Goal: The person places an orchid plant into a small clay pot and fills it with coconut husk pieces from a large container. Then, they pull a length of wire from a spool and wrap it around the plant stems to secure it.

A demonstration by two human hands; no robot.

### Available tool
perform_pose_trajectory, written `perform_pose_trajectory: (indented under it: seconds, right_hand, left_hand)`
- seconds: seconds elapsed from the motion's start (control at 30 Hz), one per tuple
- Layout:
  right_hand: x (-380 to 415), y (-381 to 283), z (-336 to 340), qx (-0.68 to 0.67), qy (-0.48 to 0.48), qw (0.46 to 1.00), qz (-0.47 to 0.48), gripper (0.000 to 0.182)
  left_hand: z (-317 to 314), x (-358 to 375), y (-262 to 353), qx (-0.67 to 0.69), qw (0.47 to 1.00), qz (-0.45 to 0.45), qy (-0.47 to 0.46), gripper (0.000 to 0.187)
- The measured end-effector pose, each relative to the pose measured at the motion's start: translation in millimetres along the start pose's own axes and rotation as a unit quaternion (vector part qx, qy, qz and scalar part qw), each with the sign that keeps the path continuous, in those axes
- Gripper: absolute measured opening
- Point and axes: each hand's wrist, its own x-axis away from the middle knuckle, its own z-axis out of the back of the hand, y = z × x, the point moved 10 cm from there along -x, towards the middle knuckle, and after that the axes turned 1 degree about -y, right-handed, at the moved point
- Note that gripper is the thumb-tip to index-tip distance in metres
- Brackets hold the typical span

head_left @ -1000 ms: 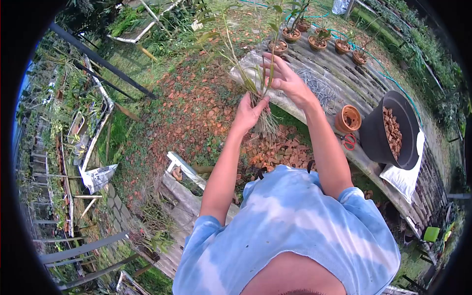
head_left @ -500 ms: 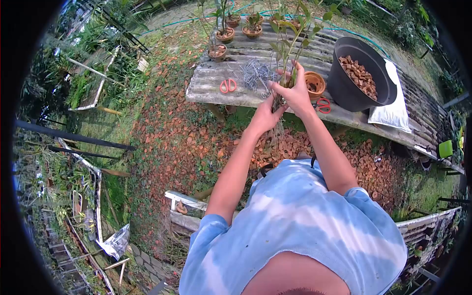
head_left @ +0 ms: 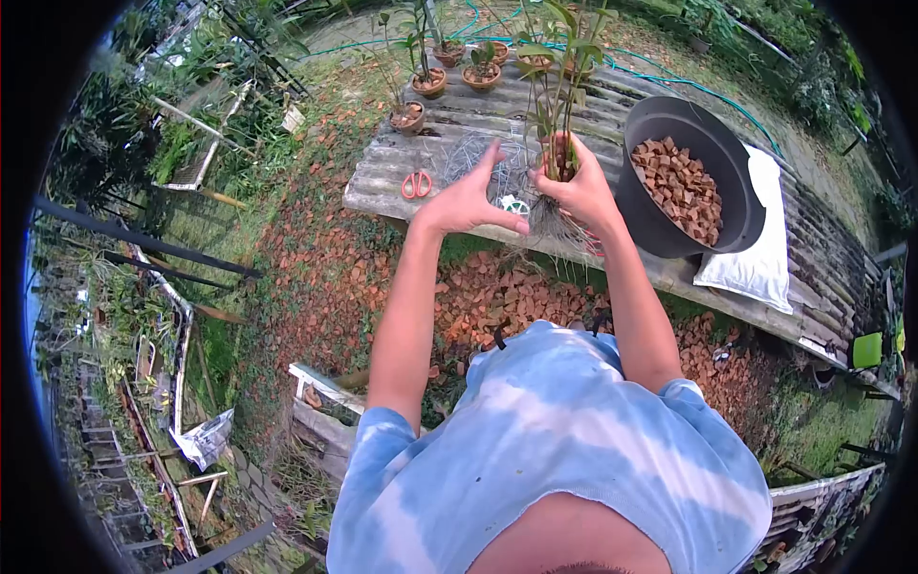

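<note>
Corrugated counter (head_left: pixel 381 159), bare strip at its left end. Red-handled scissors (head_left: pixel 417 185) near front edge. Left hand (head_left: pixel 463 203): fingers and thumb spread wide, nothing seen in them, out over the front edge just beside the plant. Tangled wire (head_left: pixel 469 155) behind it. Bare-root plant (head_left: pixel 548 115) roughly upright, roots dangling at the front edge. Right hand (head_left: pixel 585 191): fingers closed around its base. Black pot (head_left: pixel 644 220) of brownish chunks (head_left: pixel 681 191) close by, little room. White sack (head_left: pixel 755 273) against it, reaching front edge.
</note>
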Motion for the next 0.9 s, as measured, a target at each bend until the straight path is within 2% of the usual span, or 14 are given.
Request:
perform_pose_trajectory:
  seconds: [0.03, 0.13, 0.17, 0.27, 0.3, 0.4, 0.43, 0.53, 0.57, 0.67, 0.7, 0.73, 0.8, 0.9]
  right_hand:
    - [-2.9, 1.2, 5.9, 0.011, -0.014, 1.000, -0.005, 0.067]
    - [-19.2, -4.2, 15.4, 0.125, -0.065, 0.985, 0.096, 0.077]
    - [-24.8, 4.6, 14.9, 0.134, -0.087, 0.979, 0.125, 0.099]
    - [-26.7, -0.4, 21.3, 0.082, -0.116, 0.983, 0.116, 0.120]
    - [-29.7, -2.3, 20.2, 0.081, -0.149, 0.982, 0.079, 0.131]
    - [-33.5, -8.4, 22.6, 0.099, -0.154, 0.974, 0.137, 0.131]
    - [-34.6, -8.4, 27.5, 0.096, -0.134, 0.976, 0.146, 0.128]
    - [-31.2, -6.2, 42.1, 0.114, -0.087, 0.977, 0.155, 0.122]
    - [-30.0, 1.0, 49.2, 0.092, -0.067, 0.982, 0.150, 0.114]
    - [-3.8, 16.5, 78.4, 0.147, 0.017, 0.987, 0.069, 0.113]
    - [3.5, 29.4, 88.4, 0.159, 0.055, 0.983, 0.075, 0.114]
    - [13.0, 36.6, 93.1, 0.221, 0.061, 0.970, 0.083, 0.121]
    - [27.2, 46.9, 94.9, 0.261, 0.087, 0.958, 0.083, 0.132]
    - [31.8, 29.2, 78.8, 0.334, 0.182, 0.916, 0.127, 0.143]
  left_hand:
    - [-8.8, -14.3, 16.8, 0.008, 0.999, -0.035, 0.040, 0.145]
    - [-33.4, -52.1, 44.6, 0.219, 0.964, -0.104, 0.105, 0.132]
    - [-37.7, -62.7, 46.7, 0.247, 0.955, -0.102, 0.129, 0.122]
    - [-49.9, -78.4, 40.5, 0.338, 0.914, -0.089, 0.208, 0.096]
    - [-46.5, -77.9, 45.8, 0.357, 0.897, -0.103, 0.238, 0.072]
    - [-31.6, -80.3, 36.6, 0.306, 0.896, -0.026, 0.322, 0.046]
    - [-29.5, -83.5, 39.2, 0.305, 0.890, -0.049, 0.336, 0.027]
    - [-16.1, -94.3, 44.9, 0.319, 0.870, -0.075, 0.368, 0.023]
    - [-12.7, -97.8, 51.4, 0.314, 0.876, -0.094, 0.354, 0.020]
    - [8.8, -103.2, 67.3, 0.251, 0.892, -0.091, 0.364, 0.021]
    - [15.8, -103.2, 72.2, 0.272, 0.881, -0.098, 0.374, 0.022]
    - [23.2, -104.9, 75.1, 0.298, 0.870, -0.110, 0.378, 0.021]
    - [36.2, -112.8, 76.0, 0.319, 0.855, -0.135, 0.387, 0.020]
    - [37.9, -119.6, 72.8, 0.354, 0.838, -0.131, 0.393, 0.019]
